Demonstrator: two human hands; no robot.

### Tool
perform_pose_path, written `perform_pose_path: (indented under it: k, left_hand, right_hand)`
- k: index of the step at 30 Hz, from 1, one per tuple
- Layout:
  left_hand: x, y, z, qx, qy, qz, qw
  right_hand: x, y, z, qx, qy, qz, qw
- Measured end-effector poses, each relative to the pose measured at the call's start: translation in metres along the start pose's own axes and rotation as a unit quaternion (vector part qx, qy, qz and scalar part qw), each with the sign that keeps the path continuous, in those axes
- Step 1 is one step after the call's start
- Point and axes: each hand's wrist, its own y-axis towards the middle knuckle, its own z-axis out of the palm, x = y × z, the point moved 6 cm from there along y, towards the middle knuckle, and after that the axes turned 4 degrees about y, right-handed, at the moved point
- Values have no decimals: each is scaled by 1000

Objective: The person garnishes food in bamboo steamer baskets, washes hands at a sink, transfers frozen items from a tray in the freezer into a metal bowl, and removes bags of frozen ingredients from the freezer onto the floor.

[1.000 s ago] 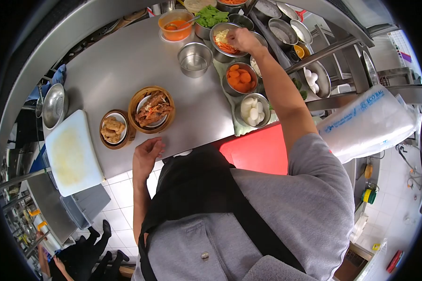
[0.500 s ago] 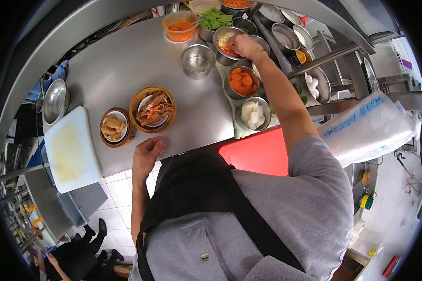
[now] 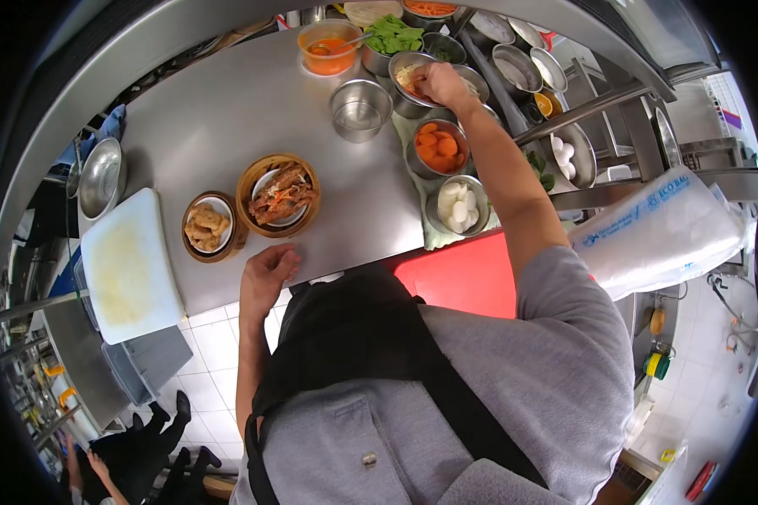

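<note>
My right hand (image 3: 445, 87) reaches into a metal bowl (image 3: 402, 99) of pale and orange shreds. Its fingers look pinched together, but the tips are partly hidden among the shreds. At the counter's front edge, my left hand (image 3: 267, 272) rests with fingers loosely curled in and nothing visible in them. Just beyond it stands a bamboo steamer (image 3: 313, 209) holding a white dish of reddish-brown braised pieces topped with orange shreds (image 3: 280, 198). A smaller bamboo steamer (image 3: 236, 249) to its left has a dish of pale golden pieces (image 3: 205, 227).
Near my right arm are bowls of carrot slices (image 3: 440, 150) and white pieces (image 3: 456, 208). An unfilled metal bowl (image 3: 360, 114), a tub of orange sauce (image 3: 328, 50) and leafy greens (image 3: 393, 35) stand behind. A cutting board (image 3: 132, 265) lies left. Another person (image 3: 143, 459) is at lower left.
The view has shifted slightly, so the counter items sit a little further right. My right hand stays in the bowl of shreds, and my left hand keeps its place by the edge.
</note>
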Motion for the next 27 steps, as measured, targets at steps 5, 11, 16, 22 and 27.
perform_pose_path:
  k: [5,11,16,22,27]
  left_hand:
    - [-1,-1,-7,-4,-6,13,1000]
    - [3,-8,-22,-47,33,2,998]
    - [20,-12,-37,-53,42,34,997]
    - [43,-27,-58,-84,-14,45,995]
    - [75,-45,-84,-108,-63,36,992]
  right_hand:
    - [-24,2,-17,-46,271,102,956]
    - [98,-12,-42,23,567,44,822]
    - [272,-29,21,200,560,-80,800]
    - [425,-54,118,235,288,-170,913]
    - [459,-57,143,186,151,-213,947]
